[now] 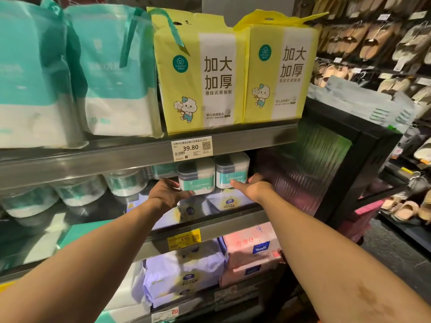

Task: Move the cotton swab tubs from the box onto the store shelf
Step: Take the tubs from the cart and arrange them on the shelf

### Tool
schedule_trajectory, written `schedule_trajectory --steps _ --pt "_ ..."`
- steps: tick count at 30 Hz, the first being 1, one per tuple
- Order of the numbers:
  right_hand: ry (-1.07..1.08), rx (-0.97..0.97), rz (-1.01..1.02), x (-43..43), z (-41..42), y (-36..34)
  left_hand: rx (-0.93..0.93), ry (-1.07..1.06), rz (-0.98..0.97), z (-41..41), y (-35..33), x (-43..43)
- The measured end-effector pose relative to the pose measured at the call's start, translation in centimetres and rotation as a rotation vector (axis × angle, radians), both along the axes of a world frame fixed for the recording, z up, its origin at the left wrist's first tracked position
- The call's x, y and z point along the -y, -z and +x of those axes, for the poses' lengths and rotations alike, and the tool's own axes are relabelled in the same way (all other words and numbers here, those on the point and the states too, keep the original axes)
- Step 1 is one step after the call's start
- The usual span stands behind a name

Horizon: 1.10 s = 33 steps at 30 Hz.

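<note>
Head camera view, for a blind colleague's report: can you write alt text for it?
Two bare hands reach into a store's middle shelf, the left hand at the left cotton swab tub and the right hand, fingers straight, at the right tub. Yellow packs stand on the shelf above, over a 39.80 price tag.

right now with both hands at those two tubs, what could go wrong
The left tub and right tub seem to stand on soft flat packs; a push from the left hand or right hand could tip them. The shelf rail above sits low and may catch knuckles.
</note>
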State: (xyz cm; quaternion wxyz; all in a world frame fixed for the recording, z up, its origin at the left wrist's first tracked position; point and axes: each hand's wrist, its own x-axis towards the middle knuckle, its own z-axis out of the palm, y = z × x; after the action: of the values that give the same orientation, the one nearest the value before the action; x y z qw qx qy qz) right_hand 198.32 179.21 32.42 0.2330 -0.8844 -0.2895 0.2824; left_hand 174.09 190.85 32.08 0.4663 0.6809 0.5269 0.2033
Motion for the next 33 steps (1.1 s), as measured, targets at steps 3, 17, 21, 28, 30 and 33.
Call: schedule_trajectory --steps 3,17,21,28,30,33 --pt "0.0 0.028 -0.064 0.1 -0.4 -0.5 -0.044 -0.001 -0.01 0.4 0.0 -0.5" --pt "0.119 0.259 -0.18 -0.4 -3.2 -1.2 -0.282 0.065 0.125 2.8 0.1 -0.8" --pt "0.174 0.3 -0.166 0.0 -4.6 -2.1 -0.317 0.027 0.131 3.4 -0.9 0.4" --pt "0.281 0.318 0.087 3.9 -7.7 -4.1 -0.241 0.15 0.206 3.5 -1.3 3.0" --pt "0.324 0.328 0.161 5.2 -8.8 -4.4 -0.189 0.177 0.227 3.3 -2.0 4.4" --pt "0.399 0.325 0.198 8.1 -10.1 -4.2 -0.096 0.265 0.312 3.4 -2.4 6.9"
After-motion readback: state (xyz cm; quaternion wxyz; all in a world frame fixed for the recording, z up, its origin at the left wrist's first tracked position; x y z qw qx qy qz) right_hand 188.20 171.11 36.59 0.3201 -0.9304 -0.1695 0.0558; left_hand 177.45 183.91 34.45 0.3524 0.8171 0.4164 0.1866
